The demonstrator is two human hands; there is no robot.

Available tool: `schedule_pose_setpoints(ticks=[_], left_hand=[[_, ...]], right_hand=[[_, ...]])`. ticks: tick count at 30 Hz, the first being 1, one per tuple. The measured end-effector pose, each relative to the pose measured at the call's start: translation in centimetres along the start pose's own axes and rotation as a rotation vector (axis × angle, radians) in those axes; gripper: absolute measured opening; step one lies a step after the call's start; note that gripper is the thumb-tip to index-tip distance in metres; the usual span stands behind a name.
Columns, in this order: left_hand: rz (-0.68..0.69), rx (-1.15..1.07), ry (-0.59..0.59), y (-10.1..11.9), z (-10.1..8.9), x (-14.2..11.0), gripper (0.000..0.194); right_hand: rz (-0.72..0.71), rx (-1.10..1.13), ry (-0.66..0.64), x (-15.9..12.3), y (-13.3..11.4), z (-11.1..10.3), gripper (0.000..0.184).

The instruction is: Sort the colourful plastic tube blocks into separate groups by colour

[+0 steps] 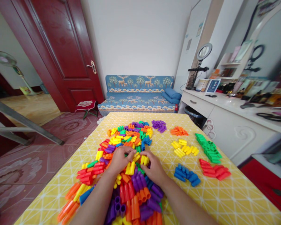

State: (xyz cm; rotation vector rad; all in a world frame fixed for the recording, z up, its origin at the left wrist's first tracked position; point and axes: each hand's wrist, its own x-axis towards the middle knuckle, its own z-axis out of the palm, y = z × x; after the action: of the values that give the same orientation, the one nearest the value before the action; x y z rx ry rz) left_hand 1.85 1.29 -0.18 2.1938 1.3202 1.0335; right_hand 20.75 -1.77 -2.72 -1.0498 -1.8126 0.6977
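Over a large heap of coloured plastic tube pieces, both of my hands work close together. My right hand (155, 170) grips a yellow tube piece (144, 160) between thumb and fingers. My left hand (121, 158) is closed in a pinch, its fingertips beside another yellow piece (136, 157); whether it holds that piece is unclear. Just below the fingertips lies a yellow pair of tubes (130, 168). Purple tubes (139, 182), red tubes (126, 192) and orange tubes (132, 209) fill the heap nearer to me, partly hidden by my forearms.
Right of the heap, pieces lie grouped by colour on the yellow tablecloth (173, 200): purple (158, 125), orange (179, 131), yellow (184, 148), green (208, 148), blue (186, 175) and red (214, 169). A sofa (138, 97) stands behind; a white dresser (224, 122) is at right.
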Motion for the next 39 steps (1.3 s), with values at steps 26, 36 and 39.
schedule_pose_setpoints(ticks=[26,36,39], left_hand=[[0.075,0.097,0.008,-0.5,0.2,-0.1,0.029],[0.068,-0.016,0.093,-0.8,0.6,-0.3,0.027],[0.081,-0.048,0.106,-0.8,0.7,-0.2,0.023]], right_hand=[[0.044,0.303,0.036,0.0,0.7,0.2,0.045],[0.057,0.028,0.049,0.1,0.6,0.2,0.031],[0.012,-0.114,0.060,0.1,0.5,0.1,0.029]])
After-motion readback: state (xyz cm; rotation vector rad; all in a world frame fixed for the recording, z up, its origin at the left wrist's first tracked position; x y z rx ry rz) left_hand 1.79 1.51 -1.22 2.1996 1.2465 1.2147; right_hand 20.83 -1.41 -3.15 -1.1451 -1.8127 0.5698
